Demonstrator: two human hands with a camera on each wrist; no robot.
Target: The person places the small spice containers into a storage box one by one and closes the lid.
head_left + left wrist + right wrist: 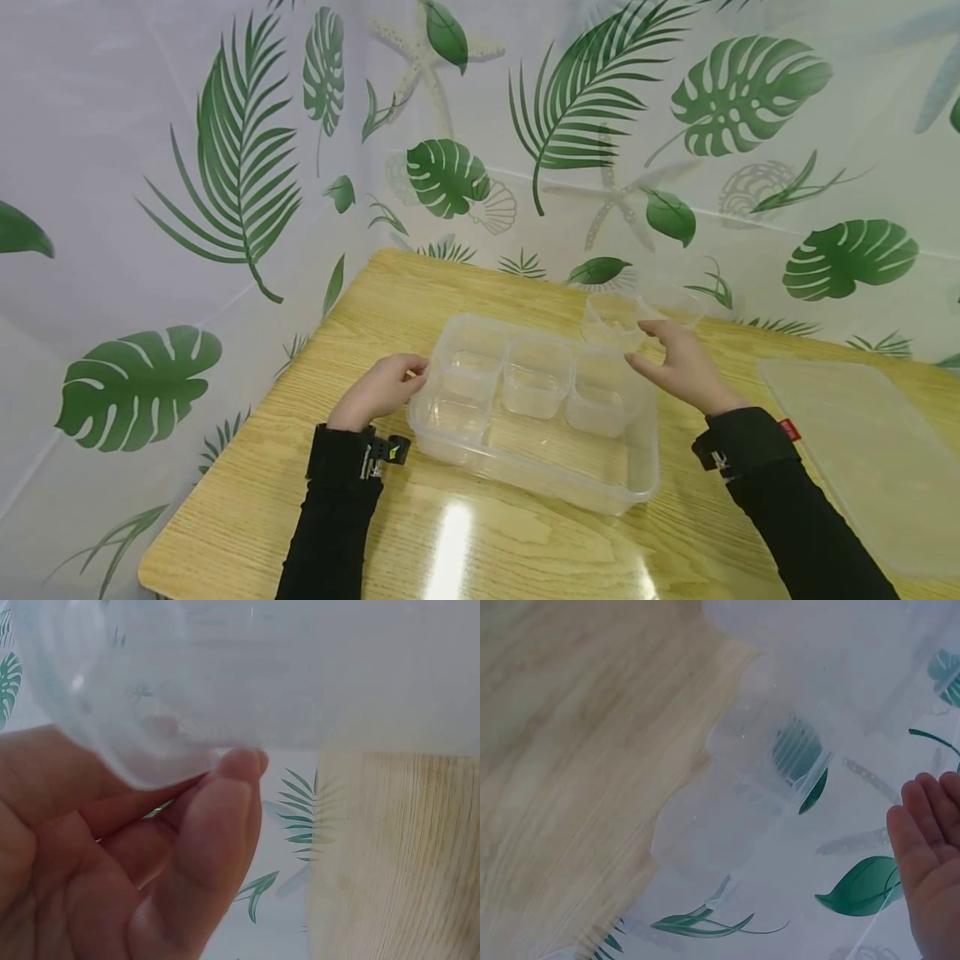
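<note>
Yellow wood-grain table [247,517]: left hand [378,390] pinches a clear rectangular plastic tray [525,473]; right hand [682,367], fingers parted, hovers near clear rounded plastic tubs [609,321] (packing, apparently; next needs a grasp).

Clear tub [525,477], 4 small boxes [536,381] inside
The rectangular tub (rounded corners) lies flat, open side up; 2 more clear boxes [609,323] sit just behind it.
</note>
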